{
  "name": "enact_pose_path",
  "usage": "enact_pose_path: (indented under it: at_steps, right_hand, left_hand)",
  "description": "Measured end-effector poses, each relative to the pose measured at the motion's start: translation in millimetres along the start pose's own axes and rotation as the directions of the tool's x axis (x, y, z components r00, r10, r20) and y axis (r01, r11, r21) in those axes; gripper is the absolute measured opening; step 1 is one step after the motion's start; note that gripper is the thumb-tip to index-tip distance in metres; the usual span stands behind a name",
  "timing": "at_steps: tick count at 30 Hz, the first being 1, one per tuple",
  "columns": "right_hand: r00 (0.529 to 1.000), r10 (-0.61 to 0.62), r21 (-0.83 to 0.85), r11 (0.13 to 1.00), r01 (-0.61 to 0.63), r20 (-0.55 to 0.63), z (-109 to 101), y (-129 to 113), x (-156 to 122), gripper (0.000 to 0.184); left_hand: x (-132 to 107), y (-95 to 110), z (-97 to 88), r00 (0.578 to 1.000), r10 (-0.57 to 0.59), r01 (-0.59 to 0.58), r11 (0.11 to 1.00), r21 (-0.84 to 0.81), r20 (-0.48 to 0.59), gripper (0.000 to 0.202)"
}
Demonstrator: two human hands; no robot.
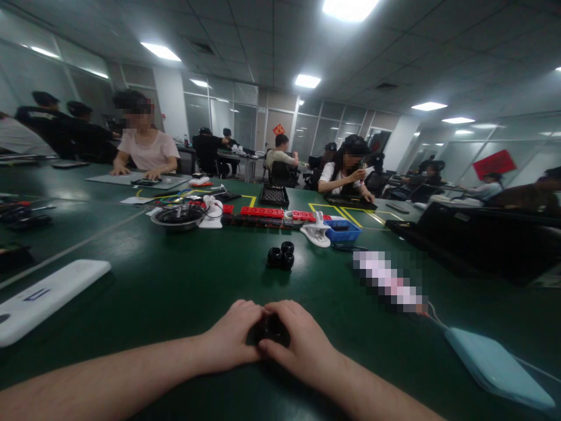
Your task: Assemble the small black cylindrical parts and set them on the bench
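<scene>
Close in front of me, both hands meet on the green table around a dark, round, hollow-looking piece [272, 327]. My left hand [230, 336] curls around its left side, with the thumb low and the fingers over the back. On the right, my right hand [304, 339] is closed about the same piece, its thumb at the front. My fingers hide much of it, so its exact kind is unclear. Farther forward stands a tight cluster of several glossy black round pieces [281, 256] with open tops, apart from my hands.
A long white case [52, 298] lies at left. To the right are a blurred-out object and a light-blue box [497, 362] with a cable. Beyond stand a metal bowl [177, 216], red strips [263, 211], a white clip [316, 231] and a blue bin [344, 231]. People sit across the table.
</scene>
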State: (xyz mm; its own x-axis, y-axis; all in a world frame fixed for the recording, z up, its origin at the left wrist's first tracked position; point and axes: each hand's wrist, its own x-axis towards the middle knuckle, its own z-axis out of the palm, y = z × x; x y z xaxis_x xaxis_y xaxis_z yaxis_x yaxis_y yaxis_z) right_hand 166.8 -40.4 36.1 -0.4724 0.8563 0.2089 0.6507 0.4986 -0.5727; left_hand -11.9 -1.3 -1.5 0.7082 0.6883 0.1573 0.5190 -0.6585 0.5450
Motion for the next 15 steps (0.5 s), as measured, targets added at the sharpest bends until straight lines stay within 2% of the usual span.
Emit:
enact_pose_path:
  at_steps: [5,9,12,15]
  right_hand:
    - [0.996,-0.084,0.018,0.996,0.084,-0.013,-1.8,-0.2,-1.0,0.041]
    - [0.993,-0.118,0.022,0.993,0.119,-0.009,-2.2,-2.2,-1.4,0.056]
    - [0.998,-0.050,-0.007,0.999,0.050,-0.028,-1.7,-2.2,-0.6,0.059]
    - [0.998,0.056,-0.030,0.998,-0.057,-0.023,-0.1,-0.1,0.4,0.050]
  left_hand:
    - [0.3,3.1,-1.4,1.000,-0.019,0.019,1.000,-0.022,0.006,0.028]
    - [0.5,0.7,-1.0,0.999,-0.034,0.034,0.999,-0.006,0.012,0.030]
    - [0.5,-1.9,0.0,1.000,0.002,-0.002,1.000,0.003,0.005,0.034]
    - [0.5,-1.4,-0.4,1.000,-0.008,0.008,1.000,0.027,0.011,0.034]
